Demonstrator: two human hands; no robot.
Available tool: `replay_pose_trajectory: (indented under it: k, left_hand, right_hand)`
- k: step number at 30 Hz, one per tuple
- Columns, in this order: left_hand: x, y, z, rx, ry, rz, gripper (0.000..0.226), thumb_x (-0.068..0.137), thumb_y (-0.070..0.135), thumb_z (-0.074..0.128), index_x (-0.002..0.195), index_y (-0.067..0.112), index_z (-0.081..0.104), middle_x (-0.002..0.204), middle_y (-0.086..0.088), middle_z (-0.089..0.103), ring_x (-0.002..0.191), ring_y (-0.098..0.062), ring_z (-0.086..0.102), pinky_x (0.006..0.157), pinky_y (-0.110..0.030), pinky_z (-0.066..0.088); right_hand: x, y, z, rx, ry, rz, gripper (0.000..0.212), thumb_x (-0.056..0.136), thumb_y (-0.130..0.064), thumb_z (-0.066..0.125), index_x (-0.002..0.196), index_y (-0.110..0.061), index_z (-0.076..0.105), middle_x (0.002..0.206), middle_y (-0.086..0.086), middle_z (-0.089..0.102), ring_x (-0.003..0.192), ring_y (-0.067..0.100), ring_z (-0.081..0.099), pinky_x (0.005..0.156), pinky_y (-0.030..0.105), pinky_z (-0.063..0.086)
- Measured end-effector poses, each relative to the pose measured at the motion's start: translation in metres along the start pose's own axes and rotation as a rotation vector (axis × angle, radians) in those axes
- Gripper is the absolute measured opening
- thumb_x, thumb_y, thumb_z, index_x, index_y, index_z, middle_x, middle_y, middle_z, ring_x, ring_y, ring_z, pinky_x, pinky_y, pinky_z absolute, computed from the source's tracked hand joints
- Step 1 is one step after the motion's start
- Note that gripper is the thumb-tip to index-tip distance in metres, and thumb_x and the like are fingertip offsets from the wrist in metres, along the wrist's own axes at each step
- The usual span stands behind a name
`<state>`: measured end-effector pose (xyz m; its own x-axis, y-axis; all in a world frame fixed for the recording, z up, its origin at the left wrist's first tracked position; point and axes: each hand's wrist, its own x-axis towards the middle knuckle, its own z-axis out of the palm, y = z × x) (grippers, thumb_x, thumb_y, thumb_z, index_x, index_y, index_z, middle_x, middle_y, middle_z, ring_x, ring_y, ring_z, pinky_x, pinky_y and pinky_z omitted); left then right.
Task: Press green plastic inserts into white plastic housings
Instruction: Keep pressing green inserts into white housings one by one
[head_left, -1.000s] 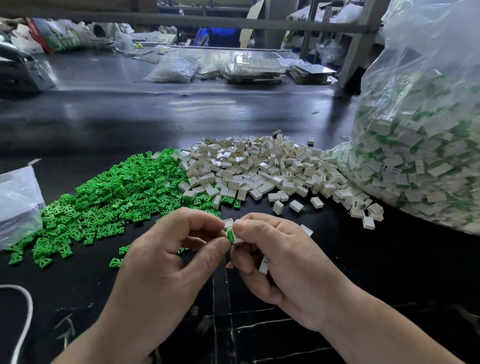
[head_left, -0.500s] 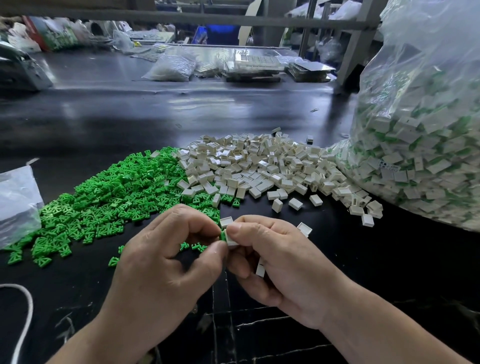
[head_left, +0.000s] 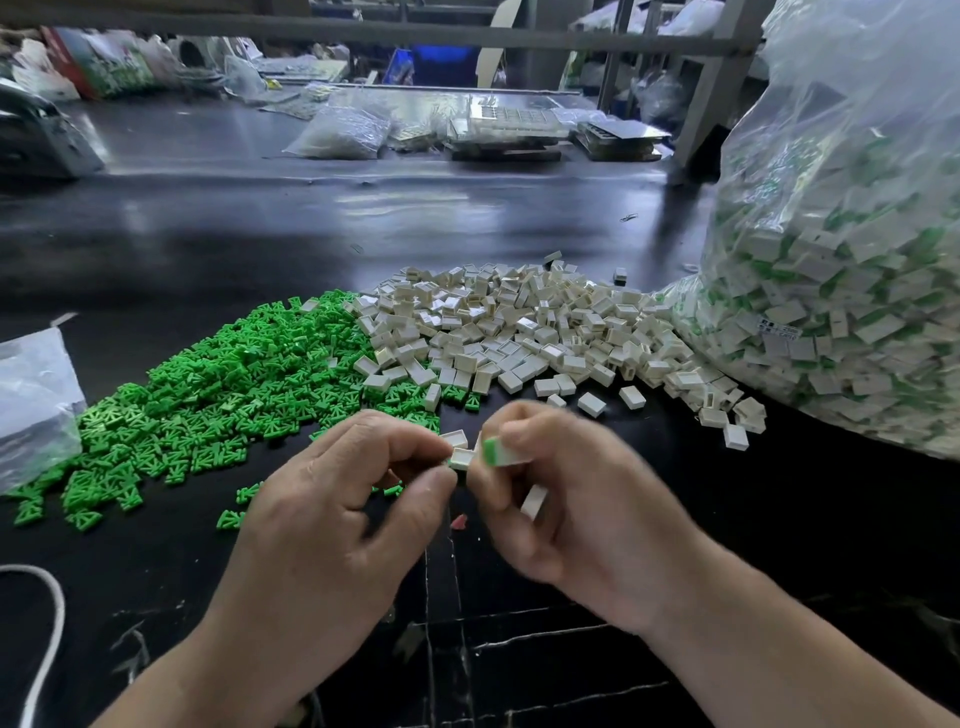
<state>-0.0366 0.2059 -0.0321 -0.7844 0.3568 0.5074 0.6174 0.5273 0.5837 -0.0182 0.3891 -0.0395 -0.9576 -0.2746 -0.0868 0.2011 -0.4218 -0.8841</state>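
Observation:
My left hand (head_left: 332, 514) pinches an empty white housing (head_left: 460, 457) between thumb and forefinger. Right beside it, my right hand (head_left: 582, 509) grips a white housing with a green insert (head_left: 496, 451) showing at its left end; another white housing (head_left: 534, 501) is tucked under its lower fingers. The right hand is blurred. A heap of green inserts (head_left: 218, 384) lies on the black table to the left. The pile of white housings (head_left: 519, 332) lies behind my hands.
A big clear bag of assembled white-and-green parts (head_left: 841, 270) fills the right side. A clear plastic bag (head_left: 31, 395) lies at the left edge, a white cord (head_left: 49, 618) at lower left. Bags and trays (head_left: 467, 124) sit across the far table.
My hands were pressed together on one piece; now they have drawn slightly apart. The right hand holds the housing with the green insert, and the left pinches a separate empty housing.

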Motion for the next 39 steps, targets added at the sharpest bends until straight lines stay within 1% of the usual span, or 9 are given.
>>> replay_pose_trajectory:
  k: [5,8,11,16,24,29,32,36,39]
  left_hand:
    - [-0.004,-0.013,0.005,0.176,-0.162,-0.098,0.037,0.088,0.063,0.047,0.112,0.04,0.061,0.098,0.026,0.058,0.085,0.002,0.057,0.068,-0.014,0.045]
    - [-0.004,-0.016,0.01,0.36,-0.24,-0.087,0.045,0.083,0.056,0.051,0.12,0.034,0.064,0.1,0.018,0.058,0.083,-0.006,0.057,0.068,-0.024,0.046]
    - [-0.005,-0.02,0.011,0.535,-0.281,-0.093,0.044,0.078,0.046,0.067,0.116,0.024,0.07,0.092,0.008,0.061,0.083,-0.018,0.062,0.064,-0.032,0.049]
    - [-0.004,-0.026,0.015,0.595,-0.307,-0.035,0.05,0.073,0.043,0.077,0.116,0.02,0.071,0.082,0.003,0.058,0.076,-0.022,0.061,0.062,-0.036,0.051]
    - [-0.003,-0.022,0.029,0.582,-0.358,0.119,0.046,0.085,0.04,0.069,0.127,0.023,0.065,0.081,0.001,0.053,0.074,-0.023,0.053,0.064,-0.04,0.047]
    - [-0.003,-0.021,0.027,0.547,-0.34,0.161,0.039,0.082,0.045,0.055,0.107,0.023,0.074,0.08,0.001,0.056,0.072,-0.024,0.055,0.062,-0.043,0.049]
    - [-0.001,-0.02,0.026,0.473,-0.343,0.133,0.025,0.082,0.046,0.059,0.088,0.026,0.071,0.081,0.005,0.055,0.074,-0.021,0.055,0.066,-0.04,0.048]
    - [-0.002,-0.02,0.025,0.415,-0.351,0.081,0.017,0.082,0.044,0.066,0.081,0.028,0.063,0.08,0.011,0.05,0.077,-0.015,0.05,0.072,-0.032,0.042]
    - [-0.002,-0.017,0.021,0.4,-0.334,0.054,0.018,0.075,0.037,0.073,0.074,0.027,0.058,0.074,0.013,0.051,0.069,-0.011,0.049,0.065,-0.022,0.034]
  right_hand:
    - [0.001,-0.023,-0.03,0.255,0.164,-0.157,0.021,0.07,-0.023,0.076,0.079,-0.015,0.059,0.076,0.006,0.059,0.049,0.012,0.049,0.034,0.017,0.037]
    - [0.0,-0.024,-0.035,-0.342,0.407,-0.113,0.01,0.091,-0.028,0.068,0.087,-0.019,0.067,0.068,-0.005,0.06,0.045,0.006,0.048,0.035,0.017,0.034]
    - [0.0,-0.013,-0.033,-1.25,0.46,-0.082,0.025,0.088,-0.05,0.068,0.106,-0.032,0.069,0.078,-0.016,0.066,0.069,-0.004,0.061,0.06,0.013,0.046]
    - [0.008,0.008,-0.017,-1.768,0.293,0.004,0.042,0.094,-0.058,0.053,0.131,-0.039,0.049,0.109,-0.007,0.067,0.105,0.022,0.062,0.082,0.035,0.047]
    - [0.011,0.01,-0.014,-1.742,0.245,-0.072,0.022,0.095,-0.047,0.053,0.11,-0.031,0.058,0.101,-0.005,0.064,0.097,0.024,0.062,0.077,0.036,0.045]
    - [0.01,0.004,-0.013,-1.713,0.156,-0.063,0.019,0.093,-0.043,0.055,0.087,-0.031,0.043,0.088,-0.006,0.057,0.091,0.022,0.058,0.071,0.035,0.041]
    - [0.007,0.007,-0.014,-1.676,0.109,-0.096,0.011,0.09,-0.036,0.056,0.088,-0.027,0.05,0.082,-0.007,0.057,0.086,0.019,0.055,0.072,0.036,0.043]
    - [0.004,0.002,-0.019,-1.316,0.254,-0.02,0.009,0.086,-0.034,0.063,0.093,-0.029,0.061,0.074,-0.01,0.064,0.061,0.003,0.055,0.056,0.016,0.04]
    - [0.003,-0.002,-0.021,-0.792,0.234,0.067,0.01,0.086,-0.025,0.066,0.095,-0.028,0.068,0.077,0.0,0.071,0.049,0.007,0.053,0.041,0.02,0.039]
